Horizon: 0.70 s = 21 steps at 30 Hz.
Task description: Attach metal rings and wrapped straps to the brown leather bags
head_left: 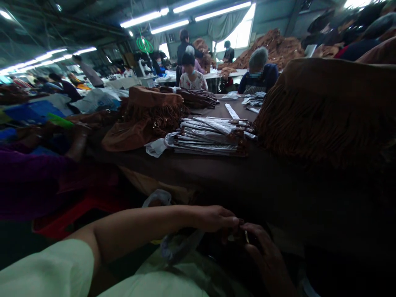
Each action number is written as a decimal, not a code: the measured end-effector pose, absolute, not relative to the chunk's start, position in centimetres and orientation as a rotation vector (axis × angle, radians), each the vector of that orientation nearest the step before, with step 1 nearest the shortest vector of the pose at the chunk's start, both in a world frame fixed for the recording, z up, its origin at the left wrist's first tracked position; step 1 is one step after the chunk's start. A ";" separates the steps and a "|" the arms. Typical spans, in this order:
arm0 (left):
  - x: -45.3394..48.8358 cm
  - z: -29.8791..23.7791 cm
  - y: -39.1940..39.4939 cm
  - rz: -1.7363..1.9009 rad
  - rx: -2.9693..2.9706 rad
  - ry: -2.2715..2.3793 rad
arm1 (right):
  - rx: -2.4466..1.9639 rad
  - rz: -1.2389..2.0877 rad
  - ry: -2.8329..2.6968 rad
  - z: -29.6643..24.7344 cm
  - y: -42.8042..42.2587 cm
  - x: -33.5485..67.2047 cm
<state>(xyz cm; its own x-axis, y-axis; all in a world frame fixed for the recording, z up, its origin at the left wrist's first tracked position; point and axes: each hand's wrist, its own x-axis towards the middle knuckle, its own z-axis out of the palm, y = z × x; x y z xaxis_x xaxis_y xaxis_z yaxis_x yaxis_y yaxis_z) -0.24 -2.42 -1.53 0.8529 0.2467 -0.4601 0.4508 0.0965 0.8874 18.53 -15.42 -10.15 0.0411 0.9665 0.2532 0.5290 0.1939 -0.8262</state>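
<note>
The fringed brown suede bag (324, 111) at right looks matt and napped, the clear plastic belt sleeves (207, 136) glossy, the dark brown cloth table cover (185, 169) matt, and the small near metal buckle (246, 236) shiny.

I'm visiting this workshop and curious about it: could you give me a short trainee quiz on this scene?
1. What lies stacked on the table, just right of the fringed brown bag?
2. True or false: the left hand and right hand are close together around something small and dark.
3. What colour is the left sleeve? A pale, B red, C black.

Key: 1. Plastic-wrapped straps with buckles. 2. True. 3. A.
</note>
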 end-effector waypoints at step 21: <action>0.1 -1.5 -1.3 -0.172 1.154 0.803 | -1.433 0.702 -1.571 -10.6 -14.2 17.6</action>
